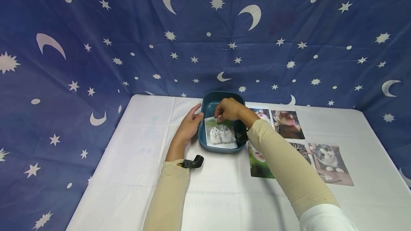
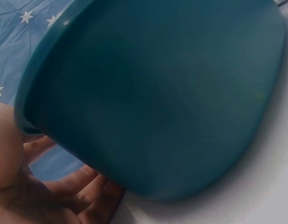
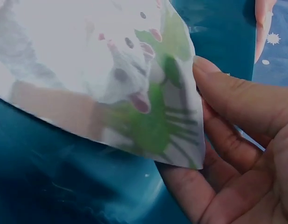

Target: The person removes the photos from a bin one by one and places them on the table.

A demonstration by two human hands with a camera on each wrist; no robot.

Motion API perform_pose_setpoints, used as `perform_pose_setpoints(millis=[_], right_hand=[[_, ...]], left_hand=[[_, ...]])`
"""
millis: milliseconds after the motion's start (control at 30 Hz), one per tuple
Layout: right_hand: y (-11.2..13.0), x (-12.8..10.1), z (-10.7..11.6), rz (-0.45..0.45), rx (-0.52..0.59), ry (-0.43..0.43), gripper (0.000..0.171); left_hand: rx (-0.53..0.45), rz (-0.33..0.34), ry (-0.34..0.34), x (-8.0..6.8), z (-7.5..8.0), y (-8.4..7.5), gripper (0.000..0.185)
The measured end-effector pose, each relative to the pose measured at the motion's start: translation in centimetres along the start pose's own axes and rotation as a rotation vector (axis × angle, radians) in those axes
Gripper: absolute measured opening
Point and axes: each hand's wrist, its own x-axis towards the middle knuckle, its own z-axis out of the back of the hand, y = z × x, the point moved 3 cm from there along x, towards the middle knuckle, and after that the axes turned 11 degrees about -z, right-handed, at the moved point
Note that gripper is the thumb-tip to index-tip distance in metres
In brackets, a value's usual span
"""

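Note:
A photo card [image 1: 221,135] showing two small white hamster-like animals is tilted inside a dark teal plastic bin [image 1: 210,146]. My right hand [image 1: 229,109] reaches over the bin and pinches the card's far edge. In the right wrist view the thumb [image 3: 232,95] lies on the printed face, with the other fingers behind the card [image 3: 148,126]. My left hand [image 1: 188,127] rests against the bin's left side. In the left wrist view its fingers [image 2: 83,186] lie along the outside of the bin [image 2: 158,102].
To the right of the bin, several animal photo cards lie on the white-covered table [image 1: 144,174], including a cat card [image 1: 330,163] and a brown-toned card [image 1: 288,124]. My right forearm partly covers some of them. A blue cloth [image 1: 205,56] with stars and moons hangs behind.

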Motion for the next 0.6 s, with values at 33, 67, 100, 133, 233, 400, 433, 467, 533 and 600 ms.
perform_pose_setpoints(millis=[33,67,100,133,233,400,433,467,533,600], right_hand=[[0.0,0.0,-0.1,-0.006,0.003,0.006,0.014],[0.0,0.0,-0.1,-0.011,0.009,0.011,0.014],[-0.1,0.0,-0.2,-0.013,0.014,0.012,0.014],[0.0,0.0,-0.2,-0.012,0.023,0.014,0.013],[0.0,-0.2,0.0,-0.003,0.041,0.02,0.013],[0.3,-1.0,0.6,0.003,0.069,0.043,0.014],[0.3,-1.2,0.7,0.001,0.086,0.058,0.015],[0.3,-1.4,0.8,-0.001,0.108,0.08,0.017],[0.4,-1.8,0.9,-0.009,0.157,0.128,0.02],[0.3,-2.2,0.9,-0.025,0.222,0.183,0.026]], left_hand=[[0.0,0.0,-0.001,0.0,0.0,0.0,0.05],[-0.001,0.0,-0.001,0.0,0.0,0.1,0.05],[0.001,0.001,-0.001,0.0,0.0,0.1,0.05],[0.003,-0.001,-0.001,0.0,-0.1,0.1,0.05],[0.009,0.0,0.001,0.0,-0.1,0.1,0.051],[0.01,0.001,0.005,0.0,-0.1,0.1,0.051],[0.009,0.0,0.005,0.0,-0.1,0.1,0.05],[0.006,-0.001,0.004,0.0,-0.1,0.0,0.05],[0.0,-0.004,0.004,0.0,-0.1,0.0,0.051],[-0.003,-0.009,0.008,0.0,-0.1,0.0,0.052]])
